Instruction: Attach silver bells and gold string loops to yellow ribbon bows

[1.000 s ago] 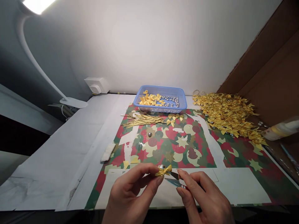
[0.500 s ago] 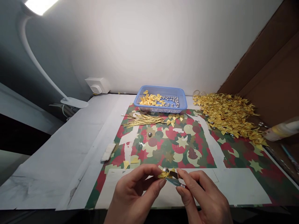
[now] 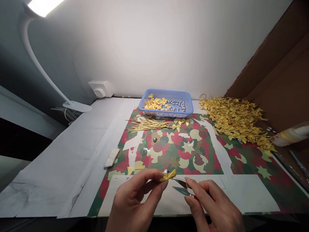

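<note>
The left hand [image 3: 135,198] pinches the yellow ribbon bow [image 3: 170,175], a silver bell [image 3: 166,172] at its back, and the right hand [image 3: 213,203] pinches parted thread snips [image 3: 182,191] close beside, so a slip could probably nick the bow.

Single head-worn view, facing forward and down

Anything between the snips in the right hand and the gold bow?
No obstacle visible. The right hand holds the snips open, blades toward the gold bow in the left hand. The silver bell sits beyond the bow, not between.
</note>
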The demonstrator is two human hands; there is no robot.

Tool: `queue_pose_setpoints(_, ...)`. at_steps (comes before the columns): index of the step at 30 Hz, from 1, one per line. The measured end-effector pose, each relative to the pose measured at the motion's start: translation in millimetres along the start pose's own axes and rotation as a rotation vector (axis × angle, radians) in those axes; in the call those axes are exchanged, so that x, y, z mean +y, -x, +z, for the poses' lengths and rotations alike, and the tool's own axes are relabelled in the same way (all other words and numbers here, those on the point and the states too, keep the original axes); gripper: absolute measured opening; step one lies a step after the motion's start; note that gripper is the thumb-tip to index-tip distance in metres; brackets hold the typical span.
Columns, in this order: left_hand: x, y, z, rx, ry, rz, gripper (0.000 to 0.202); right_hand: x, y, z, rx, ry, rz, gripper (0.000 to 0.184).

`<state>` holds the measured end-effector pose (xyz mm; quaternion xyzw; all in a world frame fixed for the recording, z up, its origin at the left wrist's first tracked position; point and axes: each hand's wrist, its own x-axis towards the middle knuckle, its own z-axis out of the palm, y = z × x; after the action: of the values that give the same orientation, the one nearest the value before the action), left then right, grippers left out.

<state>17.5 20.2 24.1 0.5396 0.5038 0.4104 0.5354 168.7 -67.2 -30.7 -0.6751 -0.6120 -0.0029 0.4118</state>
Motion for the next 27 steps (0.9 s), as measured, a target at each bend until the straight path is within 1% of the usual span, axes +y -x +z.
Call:
queue_pose_setpoints(5, -4.8, 0.5, 0.8, -0.026, 0.004, 0.085, 0.018, -4.4, -4.3, -0.4, -0.006, 0.002, -0.007, 0.027)
queue_pose_setpoints(9, -4.6, 1.3, 1.7, -0.019, 0.002, 0.09, 0.017, -3.4, -5.0, 0.9, -0.002, -0.008, -0.02, 0.026)
queue_pose_setpoints(11, -3.4, 0.8, 1.7, -0.017, 0.007, 0.055, 0.016, -2.4, -4.8, 1.6, -0.001, -0.026, -0.024, 0.027)
queue_pose_setpoints(13, -2.1, -0.9, 0.9, -0.036, 0.025, -0.014, 0.015, -1.8, -4.6, 2.3, -0.005, -0.045, -0.022, 0.028)
queue_pose_setpoints(15, -1.1, -3.5, -0.6, -0.089, 0.06, -0.078, 0.013, -1.5, -4.5, 3.5, -0.005, -0.065, -0.014, 0.028)
queue_pose_setpoints(17, -0.6, -6.0, -2.2, -0.151, 0.095, -0.112, 0.012, -1.4, -4.3, 5.3, 0.001, -0.083, -0.009, 0.028)
queue_pose_setpoints(19, -0.7, -7.4, -3.5, -0.189, 0.119, -0.128, 0.011, -1.5, -4.1, 7.3, 0.011, -0.1, -0.005, 0.028)
queue_pose_setpoints(21, -1.3, -7.4, -4.3, -0.201, 0.123, -0.135, 0.01, -1.4, -4.1, 9.0, 0.022, -0.114, 0.0, 0.027)
queue_pose_setpoints(25, -1.4, -5.6, -3.5, -0.203, 0.114, -0.129, 0.008, 0.4, -4.6, 10.7, 0.038, -0.135, 0.004, 0.026)
queue_pose_setpoints(27, -0.4, -4.3, -1.9, -0.186, 0.116, -0.133, 0.008, 1.3, -4.6, 11.2, 0.041, -0.135, 0.006, 0.026)
